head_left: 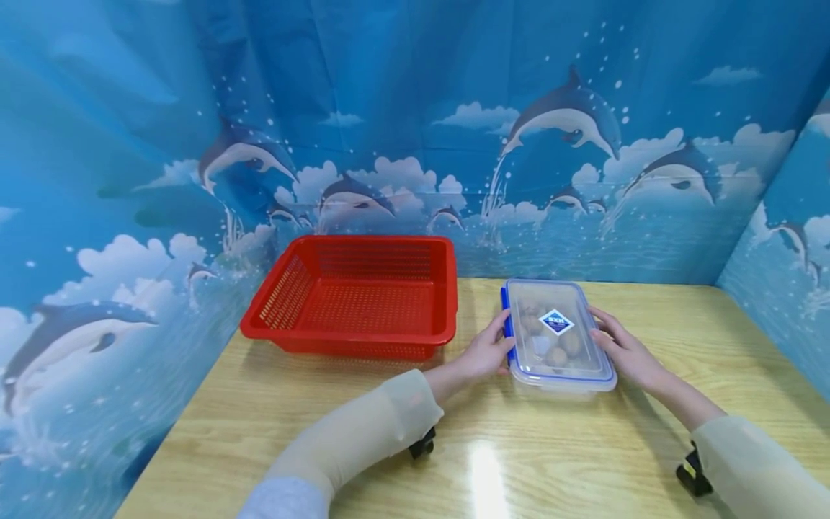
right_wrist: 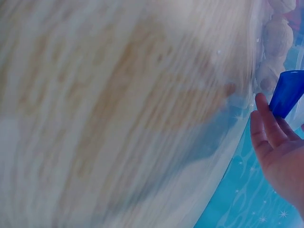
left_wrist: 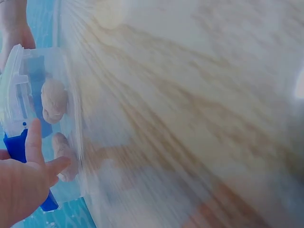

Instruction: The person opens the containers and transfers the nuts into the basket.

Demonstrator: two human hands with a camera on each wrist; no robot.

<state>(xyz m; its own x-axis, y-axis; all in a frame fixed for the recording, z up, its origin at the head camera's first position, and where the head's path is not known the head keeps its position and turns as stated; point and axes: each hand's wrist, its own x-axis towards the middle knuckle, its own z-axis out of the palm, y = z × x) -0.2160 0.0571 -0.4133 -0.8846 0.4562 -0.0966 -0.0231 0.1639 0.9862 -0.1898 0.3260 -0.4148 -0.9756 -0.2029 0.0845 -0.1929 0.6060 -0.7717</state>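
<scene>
A clear plastic food container with a blue-edged lid and a blue diamond label stands on the table, right of centre. Several brownish, lumpy round things show through its walls. My left hand grips the container's left side, thumb at the lid's edge and fingers by the blue latch. On the opposite side my right hand holds the container, thumb by the lid. In the right wrist view, its fingers lie along the wall beside another blue latch.
A red plastic basket with perforated walls stands left of the container, with nothing in it. The wooden table meets a blue curtain printed with dolphins at the back and right.
</scene>
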